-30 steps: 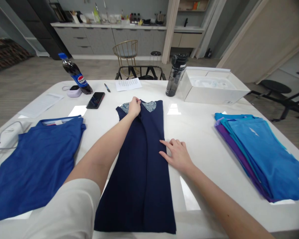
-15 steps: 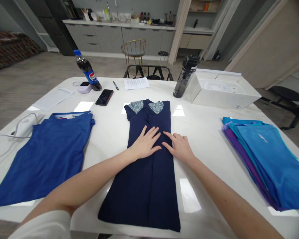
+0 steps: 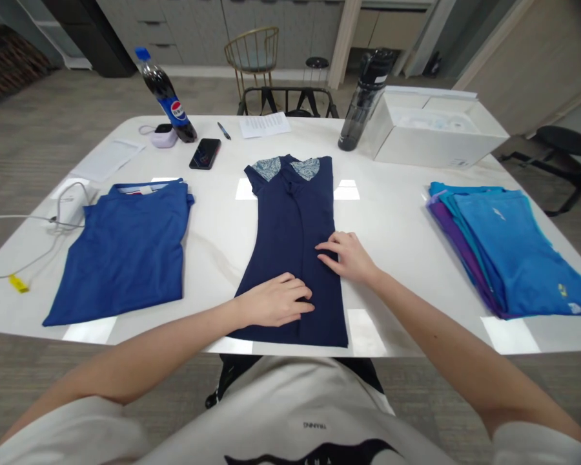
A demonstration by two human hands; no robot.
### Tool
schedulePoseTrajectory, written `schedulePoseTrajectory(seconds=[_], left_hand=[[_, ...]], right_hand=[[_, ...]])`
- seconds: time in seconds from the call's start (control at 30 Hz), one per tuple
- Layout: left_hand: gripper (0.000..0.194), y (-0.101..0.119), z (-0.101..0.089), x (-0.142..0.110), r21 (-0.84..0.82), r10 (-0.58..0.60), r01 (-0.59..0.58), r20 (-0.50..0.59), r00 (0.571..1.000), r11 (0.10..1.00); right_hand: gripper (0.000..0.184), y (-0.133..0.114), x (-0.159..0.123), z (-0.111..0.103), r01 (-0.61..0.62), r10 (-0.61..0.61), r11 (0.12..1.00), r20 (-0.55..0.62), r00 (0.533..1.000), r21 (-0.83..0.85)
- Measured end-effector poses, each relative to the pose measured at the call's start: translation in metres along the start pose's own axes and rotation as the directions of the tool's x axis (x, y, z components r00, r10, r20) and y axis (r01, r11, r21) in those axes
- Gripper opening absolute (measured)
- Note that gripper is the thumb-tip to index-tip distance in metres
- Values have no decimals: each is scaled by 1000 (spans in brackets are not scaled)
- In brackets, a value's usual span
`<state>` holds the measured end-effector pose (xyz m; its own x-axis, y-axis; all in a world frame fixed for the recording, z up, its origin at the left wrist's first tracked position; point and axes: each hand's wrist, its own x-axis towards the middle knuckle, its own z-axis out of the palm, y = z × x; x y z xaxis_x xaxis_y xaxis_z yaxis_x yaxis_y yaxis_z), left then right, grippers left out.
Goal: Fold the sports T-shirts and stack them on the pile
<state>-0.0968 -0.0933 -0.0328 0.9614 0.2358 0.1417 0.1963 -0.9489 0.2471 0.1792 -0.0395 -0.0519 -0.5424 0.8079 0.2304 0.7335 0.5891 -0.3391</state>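
A navy short-sleeved shirt (image 3: 290, 219) with patterned pale shoulder panels lies flat in the middle of the table, folded lengthwise into a narrow shape, its hem near the front edge. My left hand (image 3: 274, 301) rests on the lower part of the shirt, with loosely bent fingers lying on the cloth near a lengthwise crease. Farther up, at the shirt's right edge, my right hand (image 3: 348, 256) touches the fabric with its thumb and forefinger stretched out and apart. Neither hand has cloth visibly gripped in it.
Left on the white table (image 3: 213, 232) lies a blue shirt (image 3: 126, 258); on the right is a stack of folded clothes (image 3: 508, 245). Toward the back stand a cola bottle (image 3: 167, 97), a phone (image 3: 205, 154), a dark water bottle (image 3: 363, 103) and a white box (image 3: 430, 139).
My left hand has slid down the navy shirt toward its hem. My right hand has shifted lower along the right edge. The view has tilted down, showing the table's front edge.
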Motion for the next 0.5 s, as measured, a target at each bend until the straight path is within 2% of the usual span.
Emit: schedulePoseTrajectory(seconds=[0.1, 0.23, 0.37, 0.5], left_hand=[[25, 21, 8, -7, 67, 34, -32, -27, 999, 997], [26, 43, 17, -16, 100, 38, -25, -126, 991, 995], [24, 55, 19, -23, 35, -67, 75, -196, 978, 997], [22, 62, 22, -26, -21, -143, 141, -157, 977, 990]], right_hand=[[25, -31, -32, -6, 87, -92, 995, 101, 991, 46], [26, -58, -61, -15, 122, -130, 990, 127, 983, 72], [26, -66, -69, -22, 89, -97, 992, 92, 991, 88], [31, -66, -70, -21, 94, -105, 991, 112, 988, 96]])
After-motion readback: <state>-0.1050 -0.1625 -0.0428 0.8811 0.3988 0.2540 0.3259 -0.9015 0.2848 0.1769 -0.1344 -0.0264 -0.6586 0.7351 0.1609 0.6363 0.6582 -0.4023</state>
